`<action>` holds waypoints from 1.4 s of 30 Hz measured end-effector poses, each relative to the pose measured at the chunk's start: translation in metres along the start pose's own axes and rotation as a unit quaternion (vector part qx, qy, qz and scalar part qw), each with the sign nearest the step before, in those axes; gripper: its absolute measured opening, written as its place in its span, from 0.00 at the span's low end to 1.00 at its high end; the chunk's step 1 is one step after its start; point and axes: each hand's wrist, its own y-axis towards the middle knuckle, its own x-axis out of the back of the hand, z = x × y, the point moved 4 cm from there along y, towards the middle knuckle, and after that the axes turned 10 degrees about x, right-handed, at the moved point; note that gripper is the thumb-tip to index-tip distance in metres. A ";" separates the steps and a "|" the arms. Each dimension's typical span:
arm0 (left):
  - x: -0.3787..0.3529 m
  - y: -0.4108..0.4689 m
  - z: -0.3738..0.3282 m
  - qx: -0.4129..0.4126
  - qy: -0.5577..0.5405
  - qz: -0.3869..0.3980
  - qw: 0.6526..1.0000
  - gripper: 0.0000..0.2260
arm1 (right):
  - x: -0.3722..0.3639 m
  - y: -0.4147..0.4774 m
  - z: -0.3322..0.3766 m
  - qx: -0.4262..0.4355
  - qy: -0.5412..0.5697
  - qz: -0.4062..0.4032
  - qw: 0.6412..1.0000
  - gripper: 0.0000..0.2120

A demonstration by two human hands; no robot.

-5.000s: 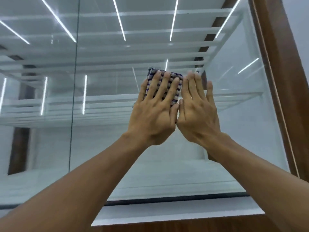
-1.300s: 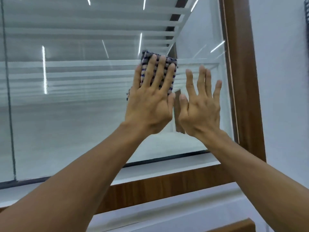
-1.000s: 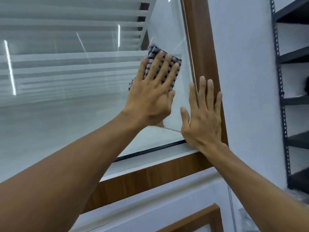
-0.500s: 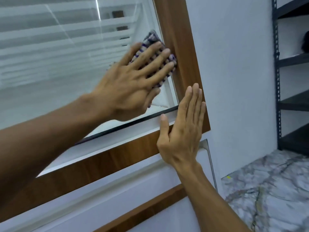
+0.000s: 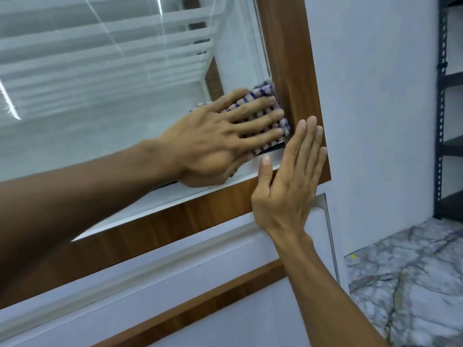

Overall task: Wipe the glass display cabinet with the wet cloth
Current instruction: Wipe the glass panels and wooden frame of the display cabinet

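In the head view, the left hand [image 5: 213, 139] lay flat with straight fingers, pressing the checked cloth [image 5: 260, 95] against the glass pane [image 5: 100, 96] at its lower right corner, where the cloth touched the wooden frame [image 5: 285, 58]. The right hand [image 5: 288, 186] rested flat on that frame, fingers straight, holding nothing. The cloth looked soft, light and limp, probably best driven under a spread palm. The pane seemed stiff, slick and fragile, so even, moderate pressure suited it.

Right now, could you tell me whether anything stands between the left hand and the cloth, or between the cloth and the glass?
Nothing visible does. The left hand lies flat on the cloth, pressing it to the glass in the lower corner by the wooden frame. The right hand rests on the frame.
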 end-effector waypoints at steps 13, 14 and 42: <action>0.001 -0.131 0.048 -0.011 0.007 0.044 0.999 0.25 | -0.027 -0.051 0.125 0.017 0.016 0.071 0.997 0.35; 0.001 -0.141 0.051 -0.009 0.008 0.045 0.999 0.25 | -0.031 -0.054 0.136 0.017 0.015 0.076 0.997 0.35; 0.001 -0.438 0.132 0.410 -0.028 -0.023 0.912 0.27 | -0.109 -0.078 0.389 0.316 0.138 0.179 0.921 0.34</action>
